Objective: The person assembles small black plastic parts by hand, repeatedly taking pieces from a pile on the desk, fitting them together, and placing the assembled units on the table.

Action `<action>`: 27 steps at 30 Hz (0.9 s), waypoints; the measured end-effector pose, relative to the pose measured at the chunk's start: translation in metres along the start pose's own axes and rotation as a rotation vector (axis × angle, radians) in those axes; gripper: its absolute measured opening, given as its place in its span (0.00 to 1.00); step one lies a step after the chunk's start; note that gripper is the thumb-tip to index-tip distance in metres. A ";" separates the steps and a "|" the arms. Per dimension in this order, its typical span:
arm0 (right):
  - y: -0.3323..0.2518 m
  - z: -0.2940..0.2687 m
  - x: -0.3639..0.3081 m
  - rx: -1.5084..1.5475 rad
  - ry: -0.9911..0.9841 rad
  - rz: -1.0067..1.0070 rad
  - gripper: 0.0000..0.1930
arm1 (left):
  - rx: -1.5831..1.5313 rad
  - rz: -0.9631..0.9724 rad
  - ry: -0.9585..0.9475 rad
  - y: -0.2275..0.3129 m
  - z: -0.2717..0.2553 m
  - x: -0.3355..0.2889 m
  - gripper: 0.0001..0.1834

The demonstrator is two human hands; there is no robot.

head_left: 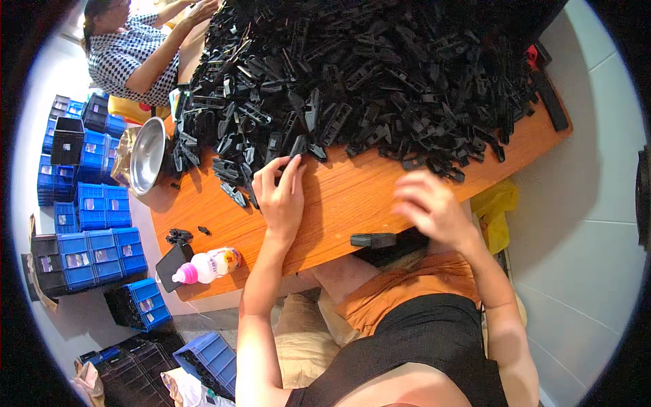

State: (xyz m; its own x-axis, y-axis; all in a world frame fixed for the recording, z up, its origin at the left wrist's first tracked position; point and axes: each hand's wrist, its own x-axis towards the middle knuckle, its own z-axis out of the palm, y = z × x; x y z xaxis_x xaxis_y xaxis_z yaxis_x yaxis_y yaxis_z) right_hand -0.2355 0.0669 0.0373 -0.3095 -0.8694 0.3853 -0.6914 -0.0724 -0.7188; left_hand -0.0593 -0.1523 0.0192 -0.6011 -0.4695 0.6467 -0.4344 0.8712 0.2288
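Hands (pixel 279 203) over wooden table (pixel 336 200), pale wall (pixel 576 271)

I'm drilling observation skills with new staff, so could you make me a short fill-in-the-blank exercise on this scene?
1. The person's ____ hand reaches the black part at the near edge of the pile.
2. The bottle on the table has a ____ cap.
3. The co-worker's shirt has dark and ____ checks.
4. Besides black ones, the stacked crates are ____.

Missing words: left; pink; white; blue.
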 end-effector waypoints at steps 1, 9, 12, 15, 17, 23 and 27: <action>0.005 -0.005 0.004 -0.143 0.095 0.029 0.12 | -0.015 -0.010 0.035 0.000 0.001 0.000 0.14; 0.026 -0.011 0.015 -0.553 0.042 -0.068 0.14 | -0.488 0.191 -0.135 0.018 0.010 -0.009 0.16; 0.022 -0.009 0.018 -0.578 -0.008 -0.098 0.14 | -0.520 0.178 -0.293 0.018 0.009 -0.015 0.14; 0.018 -0.006 0.020 -0.601 -0.042 -0.107 0.16 | -0.477 0.198 -0.342 0.021 0.006 -0.011 0.12; 0.013 -0.002 0.022 -0.600 -0.051 -0.117 0.18 | -0.460 0.232 -0.343 0.022 0.005 -0.009 0.12; -0.006 0.041 0.023 0.509 0.230 0.306 0.14 | -0.432 0.253 -0.330 0.019 0.006 -0.009 0.13; 0.007 0.039 0.019 0.200 0.135 0.044 0.11 | -0.480 0.247 -0.357 0.018 0.006 -0.008 0.13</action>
State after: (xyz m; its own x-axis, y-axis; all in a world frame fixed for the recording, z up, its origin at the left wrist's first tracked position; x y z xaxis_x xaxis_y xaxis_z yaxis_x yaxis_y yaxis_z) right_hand -0.2209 0.0308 0.0164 -0.4301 -0.8016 0.4152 -0.5364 -0.1430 -0.8318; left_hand -0.0669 -0.1335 0.0139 -0.8668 -0.1940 0.4594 0.0440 0.8879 0.4579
